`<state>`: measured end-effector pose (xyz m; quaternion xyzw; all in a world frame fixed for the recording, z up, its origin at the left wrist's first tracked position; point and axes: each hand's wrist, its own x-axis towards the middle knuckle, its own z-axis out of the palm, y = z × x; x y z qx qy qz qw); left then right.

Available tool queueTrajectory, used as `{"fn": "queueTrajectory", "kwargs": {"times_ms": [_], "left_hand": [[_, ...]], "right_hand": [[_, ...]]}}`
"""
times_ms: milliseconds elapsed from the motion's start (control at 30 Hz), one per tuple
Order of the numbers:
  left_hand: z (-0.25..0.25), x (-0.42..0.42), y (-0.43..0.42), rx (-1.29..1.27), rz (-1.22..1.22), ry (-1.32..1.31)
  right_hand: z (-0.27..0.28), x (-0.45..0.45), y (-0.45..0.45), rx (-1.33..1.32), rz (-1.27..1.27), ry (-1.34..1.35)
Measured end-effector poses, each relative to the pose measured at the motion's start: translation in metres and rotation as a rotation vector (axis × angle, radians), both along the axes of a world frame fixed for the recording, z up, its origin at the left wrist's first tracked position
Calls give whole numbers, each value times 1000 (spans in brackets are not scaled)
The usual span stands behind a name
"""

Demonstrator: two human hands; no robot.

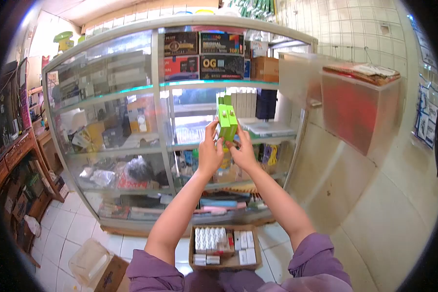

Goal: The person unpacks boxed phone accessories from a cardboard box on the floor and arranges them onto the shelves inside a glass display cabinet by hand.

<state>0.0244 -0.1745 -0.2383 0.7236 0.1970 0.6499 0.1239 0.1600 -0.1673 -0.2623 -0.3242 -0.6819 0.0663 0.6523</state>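
Both arms reach forward to a glass display cabinet (161, 107). Between my hands are green boxes (227, 121), held upright side by side in front of the middle shelf. My left hand (210, 152) grips them from the left, and my right hand (243, 150) from the right, with the fingers closed round their lower sides. Just behind the green boxes, a row of white boxes (243, 102) stands on the shelf, next to dark blue boxes (266, 104). More green shows behind the held boxes; whether it belongs to them I cannot tell.
An open carton (192, 250) with small white boxes stands on the floor below my arms. A clear container (88, 263) is at lower left. A plastic bin (350, 109) with red contents hangs out at right. Wooden shelving (14, 151) lines the left.
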Motion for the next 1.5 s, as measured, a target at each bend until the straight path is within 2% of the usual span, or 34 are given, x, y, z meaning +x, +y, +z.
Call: {"fn": "queueTrajectory", "kwargs": {"times_ms": [67,167,233,267,333,433,500,567,633,700,833,900,933,967,1000,1067,1100,1167,1200,1233,1300,1333,1400,1433,1500], "left_hand": [[6,6,35,-100,41,-37],[4,11,97,-27,124,1],[1,12,124,14,176,14],[-1,13,137,-17,237,49],[3,13,151,-48,300,81],[11,9,169,-126,334,195],[16,8,182,-270,416,274],[5,3,214,-226,468,290],[6,-2,229,-276,543,515],[13,1,245,-318,569,522],[29,2,279,-473,542,597],[37,8,302,-481,636,802],[46,9,297,-264,687,1048],[43,12,331,-259,685,1055],[30,14,387,-122,591,1093],[40,24,397,-324,457,1102],[41,25,404,-393,388,1010],[42,34,414,-159,536,1329],[30,31,443,-162,530,1337],[9,25,492,-159,377,1156],[1,25,512,-159,225,975],[14,28,488,-23,316,1331],[23,36,453,115,394,1690],[23,43,442,-69,460,1375],[18,51,414,-251,510,1071]], "right_hand": [[2,4,48,12,-65,-30],[13,9,84,-48,-163,-146],[11,15,111,9,-166,-154],[11,19,124,-65,-212,-219],[12,20,142,-139,-256,-287],[11,14,157,-12,-283,-221],[19,13,163,-108,-298,-304],[27,15,169,-154,-316,-378],[31,18,185,-199,-332,-451],[37,21,203,-238,-391,-610],[35,26,251,-345,-303,-589],[34,32,277,-356,-170,-676],[37,34,284,-356,-172,-671],[39,36,291,-367,-201,-717],[41,36,291,-383,-229,-763],[49,38,299,-446,-269,-825],[52,39,305,-497,-309,-895],[57,40,313,-541,-314,-886],[56,41,317,-578,-320,-883],[56,42,320,-585,-318,-879],[55,44,327,-568,-363,-940],[49,48,343,-573,-361,-938],[24,57,383,-427,-297,-984],[24,53,371,-439,-289,-983],[40,38,323,-419,-443,-887]]}}
